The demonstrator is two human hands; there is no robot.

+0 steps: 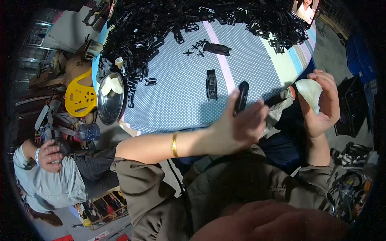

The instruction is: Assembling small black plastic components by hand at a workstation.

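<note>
My right hand [321,104], raised at the right beyond the table's edge, grips a pale greenish-white piece of fruit [309,91] between thumb and fingers; its exact kind is unclear. At the table's near edge is my left hand [245,124], slightly blurred, its thumb and fingers apart. Just behind it a long black plastic piece [242,94] shows between thumb and fingers, seemingly on the cloth, not gripped. Another dark piece [275,100] sticks out past those fingertips. A slotted black plastic part [211,85] lies to the left of them.
Black parts [140,36] heap along the table's far side. A darker part [217,49] lies beside small cross-shaped pieces [200,45]. At the left edge, a metal plate [109,110] holds white fruit pieces. A lit screen [305,10] stands far right. Another person's hand [50,156] is left.
</note>
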